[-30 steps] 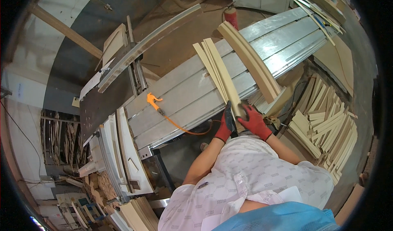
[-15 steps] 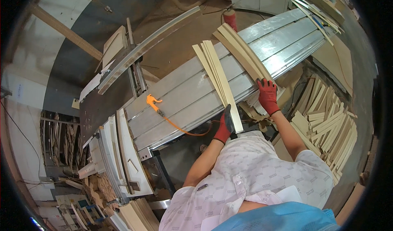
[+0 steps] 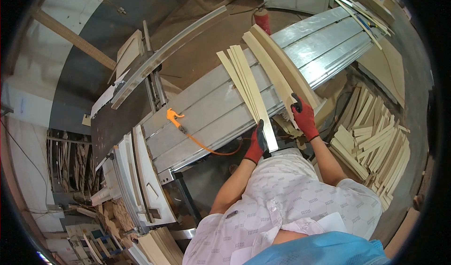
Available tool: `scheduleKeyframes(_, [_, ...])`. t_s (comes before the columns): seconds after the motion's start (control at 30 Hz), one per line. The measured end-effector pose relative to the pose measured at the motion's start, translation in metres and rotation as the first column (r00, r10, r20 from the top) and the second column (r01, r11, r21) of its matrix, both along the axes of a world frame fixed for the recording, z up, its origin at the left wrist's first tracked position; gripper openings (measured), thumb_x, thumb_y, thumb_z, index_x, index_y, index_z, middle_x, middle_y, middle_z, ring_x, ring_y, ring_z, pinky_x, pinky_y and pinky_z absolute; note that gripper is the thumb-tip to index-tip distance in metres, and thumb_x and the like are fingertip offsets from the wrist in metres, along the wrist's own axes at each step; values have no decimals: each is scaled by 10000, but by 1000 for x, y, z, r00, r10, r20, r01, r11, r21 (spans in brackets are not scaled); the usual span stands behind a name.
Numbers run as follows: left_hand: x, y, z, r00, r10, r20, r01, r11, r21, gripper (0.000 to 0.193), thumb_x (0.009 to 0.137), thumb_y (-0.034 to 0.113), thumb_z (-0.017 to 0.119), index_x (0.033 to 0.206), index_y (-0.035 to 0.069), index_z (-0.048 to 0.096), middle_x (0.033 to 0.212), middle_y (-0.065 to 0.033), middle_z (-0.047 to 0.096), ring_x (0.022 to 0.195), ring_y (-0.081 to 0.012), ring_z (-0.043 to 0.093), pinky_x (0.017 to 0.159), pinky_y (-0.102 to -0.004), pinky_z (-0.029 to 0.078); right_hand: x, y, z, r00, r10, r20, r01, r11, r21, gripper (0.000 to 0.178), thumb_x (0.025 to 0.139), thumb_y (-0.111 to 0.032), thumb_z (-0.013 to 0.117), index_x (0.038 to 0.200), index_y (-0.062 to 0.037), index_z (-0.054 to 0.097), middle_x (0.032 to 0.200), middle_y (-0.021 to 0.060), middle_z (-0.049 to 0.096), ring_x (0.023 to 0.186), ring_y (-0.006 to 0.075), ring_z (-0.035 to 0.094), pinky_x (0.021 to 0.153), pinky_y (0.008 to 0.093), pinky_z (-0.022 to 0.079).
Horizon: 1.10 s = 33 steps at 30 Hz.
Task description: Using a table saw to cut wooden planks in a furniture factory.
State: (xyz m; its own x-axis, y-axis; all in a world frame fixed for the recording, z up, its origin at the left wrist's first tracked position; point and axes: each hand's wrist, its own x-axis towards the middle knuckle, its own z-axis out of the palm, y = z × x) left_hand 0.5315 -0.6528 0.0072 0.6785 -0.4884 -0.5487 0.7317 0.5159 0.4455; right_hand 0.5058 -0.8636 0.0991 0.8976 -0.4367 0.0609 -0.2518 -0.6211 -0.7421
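In a red and black work glove, my left hand (image 3: 256,144) is closed around the near end of a fanned bundle of thin wooden strips (image 3: 248,89), which reaches across the metal sliding table (image 3: 202,106). My right hand (image 3: 305,118), gloved the same way, pinches the near end of a single pale wooden strip (image 3: 271,70). This strip lies just left of a stack of boards (image 3: 285,58), angled slightly away from it. The stack rests across the table, its near ends jutting past the front edge.
An orange air blow gun (image 3: 174,118) with an orange hose lies on the table, left of the bundle. Loose strips are heaped in a pile (image 3: 371,143) at the right. A long metal fence (image 3: 174,53) stands beyond the table. More thin strips (image 3: 361,18) lie at its far right end.
My right hand has shifted slightly left and nearer, drawing one strip apart from the stack. The bundle in my left hand stays almost in place.
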Motion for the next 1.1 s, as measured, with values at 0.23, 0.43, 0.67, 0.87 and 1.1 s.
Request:
scheduleKeyframes(0.23, [3,-3,-4,998,-28,-48,28,1000,-2,435,922,471,616,1091,70,612,886,-96,679,771,-239,661,702,-371,559,-6,-9,-15,990,36,135,-60,983,175,326,872,-133,642,1196,-119,663,760,116,651,675,207,639,657,336,492])
scheduleKeyframes(0.43, [4,-4,-11,1000,1,-31,-3,999,-44,456,944,467,584,1131,52,615,870,-104,687,747,-257,669,717,-372,580,-12,11,-30,972,-25,232,-108,834,542,359,885,-105,668,1228,-12,621,882,27,652,697,57,545,627,248,464])
scheduleKeyframes(0.67, [1,-4,8,992,-128,-9,129,988,88,536,898,568,586,1171,107,605,994,-81,677,872,-254,666,790,-390,567,-29,43,-66,985,-43,168,-79,753,653,383,886,-129,680,1254,-53,606,759,-14,607,605,61,506,548,248,434])
scheduleKeyframes(0.87, [0,-4,1,997,-9,75,18,993,-119,676,917,631,487,1327,96,538,1204,-119,640,1038,-299,643,912,-453,537,-31,49,-75,983,-4,181,-102,812,575,383,885,-136,687,1249,-48,609,759,-6,608,601,62,520,550,255,446])
scheduleKeyframes(1.1, [1,1,-13,1000,-26,6,27,994,-108,617,910,630,509,1239,113,586,1087,-96,663,941,-287,650,853,-430,551,-35,51,-50,996,-16,83,-43,746,664,395,885,-138,686,1262,-54,608,742,-9,597,590,64,499,553,250,438])
